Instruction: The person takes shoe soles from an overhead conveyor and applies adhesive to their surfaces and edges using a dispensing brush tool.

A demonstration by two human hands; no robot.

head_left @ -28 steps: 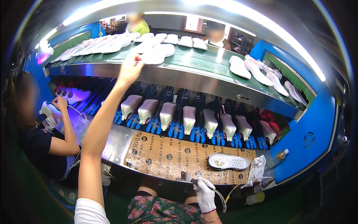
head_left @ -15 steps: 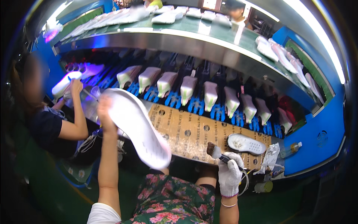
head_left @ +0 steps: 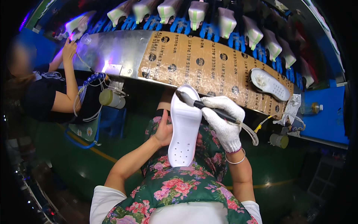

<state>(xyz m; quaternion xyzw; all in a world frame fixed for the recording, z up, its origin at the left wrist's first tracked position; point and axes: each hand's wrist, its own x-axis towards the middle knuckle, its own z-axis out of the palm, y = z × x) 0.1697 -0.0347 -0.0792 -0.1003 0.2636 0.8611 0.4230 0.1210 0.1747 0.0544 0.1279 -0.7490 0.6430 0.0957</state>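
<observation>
A white shoe sole (head_left: pixel 184 130) stands over my lap, its small holes toward me and its hollowed face up. My bare left hand (head_left: pixel 164 130) grips it from the left edge; the thumb shows, while most fingers are hidden beneath. In a white knitted glove, my right hand (head_left: pixel 223 115) is closed around the black handle of a brush (head_left: pixel 189 100). The brush's bristles touch the sole's inner face near its far end. A thin pale hose runs from the brush handle past my right wrist.
Brown printed paper (head_left: pixel 197 63) covers the bench, where another white sole (head_left: pixel 270 84) lies. Beyond it, several white shoe uppers (head_left: pixel 197 15) hang over blue clamps. A crumpled cloth (head_left: pixel 292 108) and a plastic bottle (head_left: pixel 311 108) are at the right. A co-worker (head_left: pixel 48 89) works at the left.
My left hand has brought the sole from the left down over my lap. The brush has moved left onto the sole. My view has tilted downward.
</observation>
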